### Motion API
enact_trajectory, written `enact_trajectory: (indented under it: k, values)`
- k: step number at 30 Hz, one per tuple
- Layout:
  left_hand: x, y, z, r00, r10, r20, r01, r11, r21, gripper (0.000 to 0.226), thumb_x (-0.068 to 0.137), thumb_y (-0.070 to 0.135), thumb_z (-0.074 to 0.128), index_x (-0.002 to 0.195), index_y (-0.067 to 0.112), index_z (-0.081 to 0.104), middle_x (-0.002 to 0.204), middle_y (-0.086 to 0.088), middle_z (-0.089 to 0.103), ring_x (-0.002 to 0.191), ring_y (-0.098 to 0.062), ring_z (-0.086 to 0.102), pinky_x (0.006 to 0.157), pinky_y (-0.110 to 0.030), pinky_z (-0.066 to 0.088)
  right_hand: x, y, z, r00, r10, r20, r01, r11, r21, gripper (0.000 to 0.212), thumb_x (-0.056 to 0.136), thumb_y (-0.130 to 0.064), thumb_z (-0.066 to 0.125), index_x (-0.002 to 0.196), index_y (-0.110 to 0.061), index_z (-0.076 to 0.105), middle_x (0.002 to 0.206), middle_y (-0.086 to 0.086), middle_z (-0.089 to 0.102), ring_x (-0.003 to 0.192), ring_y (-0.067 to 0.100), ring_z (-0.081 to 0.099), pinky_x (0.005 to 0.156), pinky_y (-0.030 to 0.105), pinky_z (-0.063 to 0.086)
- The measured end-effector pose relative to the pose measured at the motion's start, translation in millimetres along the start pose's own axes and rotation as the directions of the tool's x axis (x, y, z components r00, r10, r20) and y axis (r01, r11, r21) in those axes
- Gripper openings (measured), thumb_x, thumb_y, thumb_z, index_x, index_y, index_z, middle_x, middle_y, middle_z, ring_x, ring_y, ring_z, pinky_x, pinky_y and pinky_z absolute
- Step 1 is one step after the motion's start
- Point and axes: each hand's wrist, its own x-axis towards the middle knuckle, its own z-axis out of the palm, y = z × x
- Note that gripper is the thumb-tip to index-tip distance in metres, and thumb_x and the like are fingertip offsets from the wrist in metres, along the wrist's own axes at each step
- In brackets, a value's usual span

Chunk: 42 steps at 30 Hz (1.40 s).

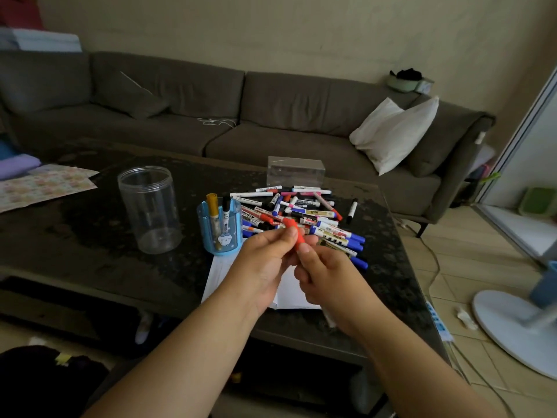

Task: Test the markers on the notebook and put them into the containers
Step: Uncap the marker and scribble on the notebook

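Markers lie in a big messy pile on the dark table, just behind the white notebook. Most are white with blue, red, black or pink caps. One black marker lies a little apart, to the right of the pile.

Both hands are up over the notebook, close together. The left hand pinches a red marker cap between its thumb and fingers. The right hand has its fingers curled and its thumb pressed near the bottom of the red piece. I cannot tell if the cap is on a marker or off, because the hands hide the rest.

A small blue pen cup stands just behind the notebook's left corner. Two markers stand up in it, a gold marker and a black-capped marker. A tall clear jar stands just left of the blue cup, with its top open. A clear box sits behind the pile, at the far edge of the table.

Flowery paper lies far to the left of the notebook. A grey sofa with a white pillow is behind the table. A white fan base stands on the floor to the right.
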Motion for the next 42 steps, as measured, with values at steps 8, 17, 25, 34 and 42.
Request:
enact_trajectory:
  k: [8, 17, 25, 34, 42]
  values:
    - [42, -8, -2, 0.98, -0.008, -0.197, 0.039, 0.988, 0.153, 0.025, 0.091, 0.022, 0.058, 0.072, 0.018, 0.074, 0.085, 0.0, 0.075, 0.096, -0.016, 0.066, 0.105, -0.041, 0.04, 49, 14, -6, 0.971, -0.203, -0.128, 0.054, 0.706, -0.706, 0.035, 0.101, -0.037, 0.035, 0.118, -0.016, 0.057, 0.078, -0.009, 0.054, 0.064, 0.003, 0.049, 0.054, 0.01, 0.037]
    - [91, -7, -22, 0.969, -0.218, 0.112, 0.225, 0.973, -0.054, 0.032, 0.097, 0.025, 0.04, 0.107, 0.002, 0.061, 0.105, -0.012, 0.071, 0.1, -0.022, 0.067, 0.089, -0.035, 0.049, 91, 20, -22, 0.962, 0.221, 0.162, -0.26, 0.922, 0.286, 0.038, 0.101, -0.031, 0.037, 0.086, -0.006, 0.061, 0.059, 0.002, 0.043, 0.045, 0.007, 0.031, 0.04, 0.019, 0.027]
    - [117, -9, -30, 0.981, -0.16, -0.11, 0.166, 0.985, 0.045, 0.027, 0.096, 0.031, 0.041, 0.086, 0.009, 0.053, 0.09, -0.007, 0.074, 0.09, -0.016, 0.07, 0.082, -0.028, 0.051, 101, 41, -6, 0.998, 0.062, 0.012, -0.055, 0.956, -0.289, 0.033, 0.099, -0.035, 0.041, 0.084, -0.011, 0.058, 0.061, -0.003, 0.046, 0.049, 0.006, 0.039, 0.05, 0.029, 0.037]
    - [128, -28, -55, 0.979, 0.116, -0.166, 0.022, 0.753, 0.657, 0.026, 0.094, 0.042, 0.044, 0.095, 0.026, 0.064, 0.091, 0.014, 0.064, 0.089, -0.001, 0.057, 0.075, -0.02, 0.045, 114, 53, -38, 0.966, 0.225, -0.128, -0.241, 0.963, -0.125, 0.026, 0.099, -0.031, 0.043, 0.099, -0.018, 0.064, 0.083, 0.011, 0.067, 0.061, 0.011, 0.058, 0.069, 0.029, 0.054]
    - [143, -80, -71, 0.969, 0.247, -0.031, -0.145, 0.663, 0.734, 0.011, 0.084, 0.02, 0.066, 0.085, 0.03, 0.063, 0.087, 0.013, 0.066, 0.085, 0.003, 0.06, 0.075, -0.01, 0.043, 145, 64, -60, 0.967, 0.251, -0.04, -0.194, 0.828, 0.525, 0.023, 0.1, -0.011, 0.041, 0.109, -0.009, 0.062, 0.09, 0.018, 0.071, 0.066, 0.016, 0.066, 0.056, 0.022, 0.055]
